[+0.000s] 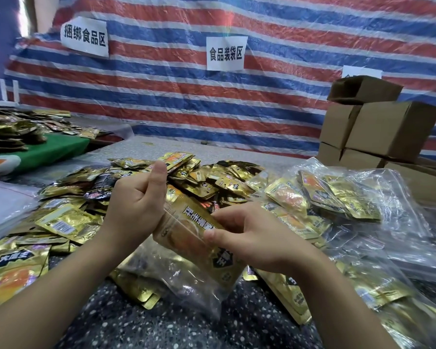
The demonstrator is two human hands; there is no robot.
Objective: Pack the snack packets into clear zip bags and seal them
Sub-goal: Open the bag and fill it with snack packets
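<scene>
Striped tarpaulin (237, 102) in red, white and blue fills the upper half of the frame, with three white paper signs on it: the one at upper left (84, 36) reads 捆绑食品区, the middle one (226, 53) reads 食品装袋区, and the third (361, 71) at right is mostly hidden behind the boxes, unreadable

Speckled grey table (237, 152) runs across the lower half. At right stand brown cardboard boxes (388, 129) – about six can be made out, the top one tilted. A green sheet (58, 149) lies at the left edge under a second spread of packets.

Gold snack packets (207, 177) are heaped across the middle and lower left, too many to count; one at lower left (13, 258) shows bold characters on a black badge, and another (66, 222) shows a barcode. At right lie filled clear zip bags (350, 197), several overlapping, the count unclear.

In the centre one clear zip bag (186, 248) with a large gold packet inside – its print blurred – is held up between both hands. The left hand (136, 205) grips the bag's upper left side, fingers curled, thumb pointing up. The right hand (252, 235) pinches the bag's right side between thumb and fingers
</scene>
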